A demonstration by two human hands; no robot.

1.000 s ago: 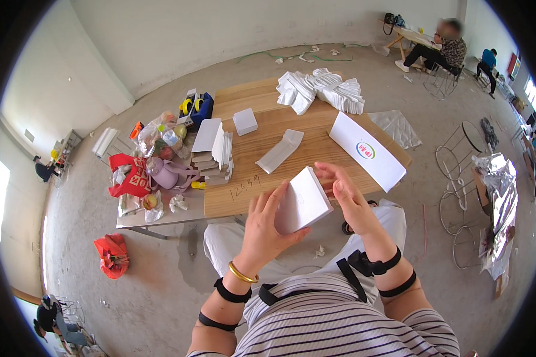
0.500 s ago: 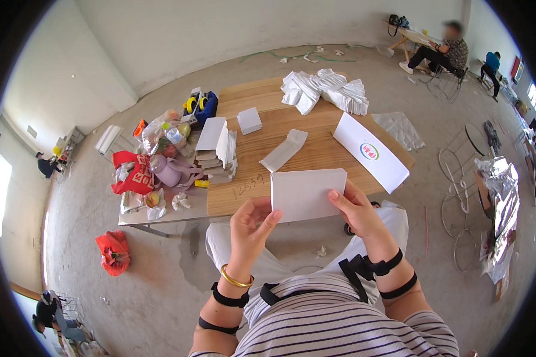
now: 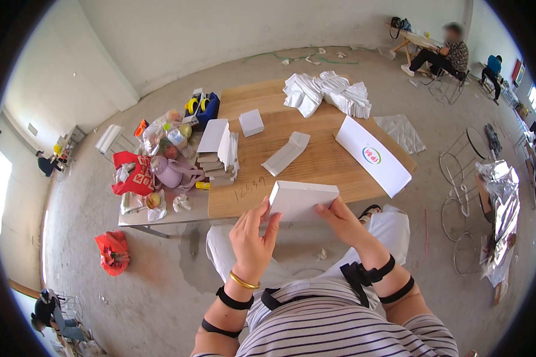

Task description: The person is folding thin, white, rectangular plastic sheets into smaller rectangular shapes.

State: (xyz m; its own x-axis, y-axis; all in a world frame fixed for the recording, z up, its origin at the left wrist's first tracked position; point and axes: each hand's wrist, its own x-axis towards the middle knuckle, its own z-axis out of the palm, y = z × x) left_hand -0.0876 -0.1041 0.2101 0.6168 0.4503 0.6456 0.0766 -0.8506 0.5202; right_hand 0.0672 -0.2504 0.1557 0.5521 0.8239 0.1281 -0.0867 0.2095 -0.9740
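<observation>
"Just over the front edge of the table (image 3: 315, 172), in the head view, what are you seeing?"

"From my end I'm watching a white box (image 3: 304, 205) hanging in the air between two hands. One narrow side is facing up, and a broad side is leaning toward the wearer."

"How is it being gripped?"

"Both hands are grasping it. The left hand (image 3: 253, 235) is pinching the left end, thumb on the near side. The right hand (image 3: 342, 223) is clasping the right end, its thumb pressing on the broad face. I'm not seeing the fingers behind, so I'm not telling you how firm the hold is."

"What's worrying you most?"

"A drop. The left pinch is looking light to me, and a slip there could be sending the box onto the trousers (image 3: 390, 235) or the floor (image 3: 155, 297)."

"So am I wanting a harder squeeze?"

"I'm doubting it. The walls are looking like thin card, so a heavy right thumb could be denting that face."

"Anything on the tabletop?"

"The paper strip (image 3: 286, 153) is lying just beyond the box, where a careless set-down could be creasing it. The folded card (image 3: 372, 156) is resting near the right edge; a swinging forearm could be knocking it off. On the left, the white cardboard stack (image 3: 213, 137) is standing unevenly, so a bump could be toppling it."
</observation>
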